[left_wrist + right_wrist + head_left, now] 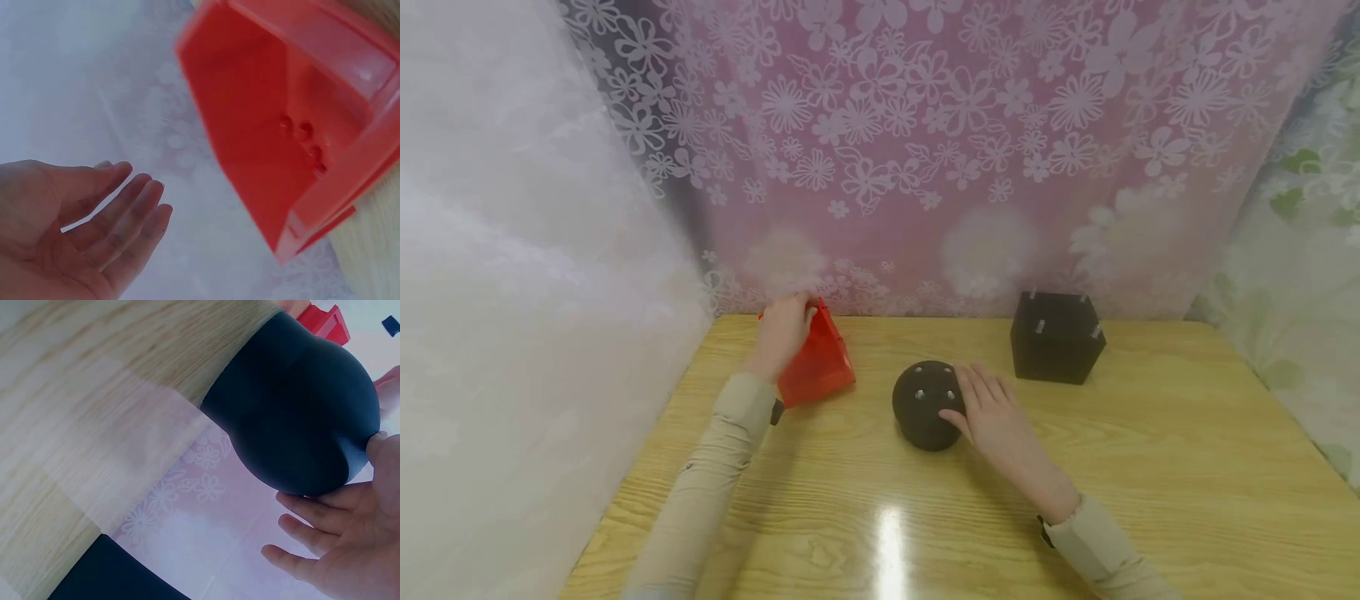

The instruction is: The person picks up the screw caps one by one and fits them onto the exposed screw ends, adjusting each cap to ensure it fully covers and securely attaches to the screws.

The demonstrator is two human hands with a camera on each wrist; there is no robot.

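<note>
In the head view my left hand (781, 340) is over the top of a red open bin (820, 367) at the table's far left. The left wrist view shows a gap between its loosely bent fingers and the red bin (250, 112). Several small red knobs (304, 130) show on the bin's inner face. My right hand (1003, 429) touches the right side of a black ball-shaped object (925, 425), its thumb in front and fingers spread. Small shiny pegs (920, 394) stand on top of it. In the right wrist view, thumb and fingertips meet the rounded black surface (300, 419).
A black box (1051, 354), wider at the top, with several clear pegs on it stands at the back right. The wooden table (820, 517) meets a pink flowered curtain (925, 208) behind. Pale sheets (535, 250) hang on both sides.
</note>
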